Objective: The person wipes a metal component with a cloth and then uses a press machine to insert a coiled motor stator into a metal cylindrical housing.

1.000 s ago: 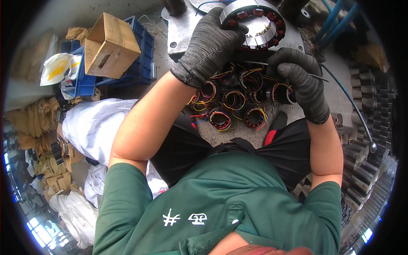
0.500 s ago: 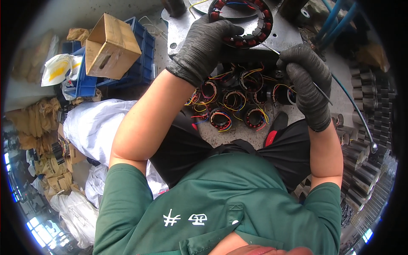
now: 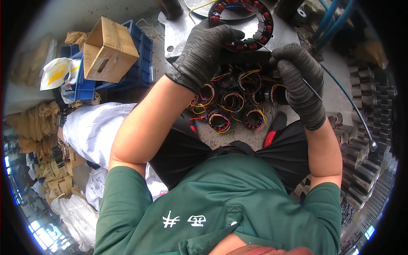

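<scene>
Both my hands wear dark grey gloves. My left hand (image 3: pixel 199 53) grips the lower left of a wound motor stator (image 3: pixel 268 25), a black ring with dark red coils, held tilted at the top of the view. My right hand (image 3: pixel 301 83) is closed around a thin metal rod (image 3: pixel 313 90). The rod's tip reaches the stator's lower inner edge; whether it touches a coil I cannot tell. Behind the stator lies a grey metal plate (image 3: pixel 187 32) with a yellow wire over it. Below my hands, several similar stators (image 3: pixel 219 121) with coloured leads stand on the floor.
On the left, an open cardboard box (image 3: pixel 114 57) sits on a blue crate (image 3: pixel 145 51), with a white sack (image 3: pixel 95 131) below. Stacked metal cores (image 3: pixel 359 159) line the right side. A thin ball-ended lever (image 3: pixel 355 108) passes right of my right hand; blue hoses (image 3: pixel 335 19) hang beyond.
My right hand has shifted slightly left with the rod, and the tip now lies further over the stator's lower edge. The left hand and stator stay nearly in place.
</scene>
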{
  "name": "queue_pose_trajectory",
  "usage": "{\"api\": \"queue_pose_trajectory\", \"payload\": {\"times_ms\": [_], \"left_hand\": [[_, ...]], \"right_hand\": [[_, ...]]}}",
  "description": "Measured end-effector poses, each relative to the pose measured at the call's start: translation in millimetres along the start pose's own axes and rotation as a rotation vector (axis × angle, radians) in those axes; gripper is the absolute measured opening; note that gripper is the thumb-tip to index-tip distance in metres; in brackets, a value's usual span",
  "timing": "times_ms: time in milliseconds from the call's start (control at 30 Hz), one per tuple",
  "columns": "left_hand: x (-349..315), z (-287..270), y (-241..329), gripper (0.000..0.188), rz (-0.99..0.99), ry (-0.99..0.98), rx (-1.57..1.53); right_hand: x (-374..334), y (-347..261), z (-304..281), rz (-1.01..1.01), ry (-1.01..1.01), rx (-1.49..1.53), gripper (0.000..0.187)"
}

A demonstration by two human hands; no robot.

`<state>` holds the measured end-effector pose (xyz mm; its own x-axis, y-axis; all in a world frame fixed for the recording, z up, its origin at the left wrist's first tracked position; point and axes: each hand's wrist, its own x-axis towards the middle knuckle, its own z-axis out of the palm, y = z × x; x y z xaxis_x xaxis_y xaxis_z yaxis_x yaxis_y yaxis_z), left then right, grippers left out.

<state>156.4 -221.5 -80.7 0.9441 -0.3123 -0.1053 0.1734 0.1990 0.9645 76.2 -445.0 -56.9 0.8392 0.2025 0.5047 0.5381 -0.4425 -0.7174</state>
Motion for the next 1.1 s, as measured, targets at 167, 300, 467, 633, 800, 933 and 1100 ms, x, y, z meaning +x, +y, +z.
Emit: {"api": "queue_pose_trajectory", "payload": {"times_ms": [167, 300, 467, 633, 800, 933, 1100], "left_hand": [[-2.8, -2.1, 3.4, 0.033, 0.02, 0.03, 0.131], [1.7, 1.0, -0.8, 0.041, 0.064, 0.04, -0.005], [3.8, 1.5, -7.3, 0.046, 0.082, 0.109, 0.103], [5.9, -0.6, -12.8, 0.048, 0.102, 0.073, 0.074], [5.0, -4.6, -7.1, 0.041, 0.012, 0.1, -0.007], [6.5, -12.0, -11.9, 0.034, -0.018, 0.052, -0.067], [-0.8, -5.0, 1.6, 0.036, -0.21, 0.085, -0.372]], "right_hand": [[-1.0, -4.2, 10.3, -0.018, 0.017, -0.082, 0.014], [4.8, -3.8, 26.6, -0.296, 0.019, -0.431, 0.014], [5.8, -10.3, 34.6, -0.256, -0.111, -0.648, 0.026], [10.2, -7.7, 28.7, -0.266, -0.097, -0.544, 0.021], [2.4, -4.9, 10.4, -0.047, 0.011, -0.009, 0.012], [3.1, -8.7, 2.5, 0.001, 0.012, 0.053, 0.012], [3.8, -4.7, 4.2, -0.062, 0.018, 0.006, 0.013]]}}
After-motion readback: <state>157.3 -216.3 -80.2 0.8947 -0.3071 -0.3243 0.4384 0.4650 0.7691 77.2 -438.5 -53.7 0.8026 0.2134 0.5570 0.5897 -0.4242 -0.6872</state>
